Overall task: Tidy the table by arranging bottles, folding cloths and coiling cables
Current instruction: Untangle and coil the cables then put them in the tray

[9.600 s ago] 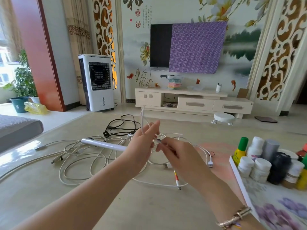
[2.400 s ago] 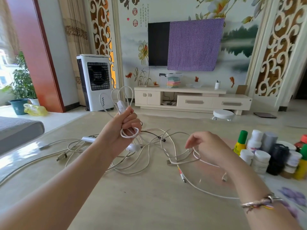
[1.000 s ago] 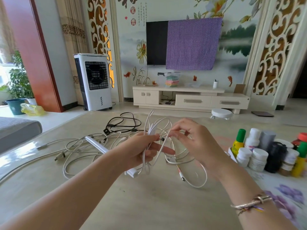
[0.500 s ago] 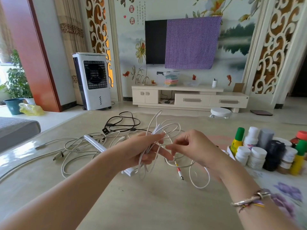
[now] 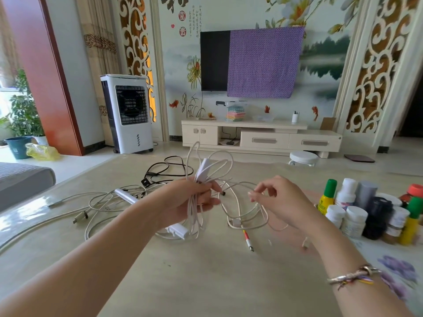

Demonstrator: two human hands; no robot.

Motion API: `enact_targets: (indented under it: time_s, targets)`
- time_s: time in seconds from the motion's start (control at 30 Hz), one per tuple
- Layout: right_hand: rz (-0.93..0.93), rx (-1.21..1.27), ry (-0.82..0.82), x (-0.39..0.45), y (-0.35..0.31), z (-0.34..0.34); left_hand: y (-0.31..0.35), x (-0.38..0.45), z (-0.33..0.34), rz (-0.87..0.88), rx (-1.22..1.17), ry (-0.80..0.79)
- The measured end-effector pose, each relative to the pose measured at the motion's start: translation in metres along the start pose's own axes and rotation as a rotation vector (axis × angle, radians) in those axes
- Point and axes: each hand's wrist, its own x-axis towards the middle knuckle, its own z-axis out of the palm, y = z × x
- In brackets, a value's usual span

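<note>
White cable [image 5: 196, 209] bunched in the left hand [image 5: 192, 200]; right hand [image 5: 281, 200] pinches a strand — loose loops could snag the bench [image 5: 206, 277] tangle [image 5: 109, 200].

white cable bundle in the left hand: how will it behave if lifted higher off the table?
Probably floppy: the white cable bundle droops in slack loops below the left hand. Likely light, since a loose one-handed grip carries it. It may snag or drag: one strand runs to the right hand, and the red-tipped plug trails on the table.
</note>
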Motion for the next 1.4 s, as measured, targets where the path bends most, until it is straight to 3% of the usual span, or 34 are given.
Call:
enact_targets:
  time_s: [0.2,0.33,0.6,0.83,1.07,1.17,1.33,1.4]
  targets:
    - [0.014,0.582,-0.207,-0.001,-0.016,-0.003,-0.001,0.001,0.016,0.093,0.073,0.069]
    - [0.051,0.906,-0.17,-0.006,-0.023,-0.002,-0.001,0.0,0.031,0.175,0.238,0.071]
    - [-0.017,1.024,-0.039,-0.006,-0.025,0.0,-0.002,-0.004,0.037,0.217,0.364,-0.017]
    - [-0.038,0.954,-0.087,-0.007,-0.02,0.001,-0.008,0.002,0.028,0.169,0.186,0.102]
    - [-0.072,0.408,-0.316,-0.011,-0.022,0.029,0.0,0.003,0.014,0.21,-0.144,0.152]
    - [-0.103,0.304,-0.292,-0.011,-0.023,0.03,0.002,0.002,0.012,0.247,-0.266,0.142]
    - [-0.07,-0.236,-0.178,-0.005,-0.003,0.024,0.009,0.002,0.001,0.269,-0.525,0.153]
    - [-0.016,-0.264,-0.145,-0.003,0.007,0.024,0.013,-0.001,-0.004,0.22,-0.556,0.161]
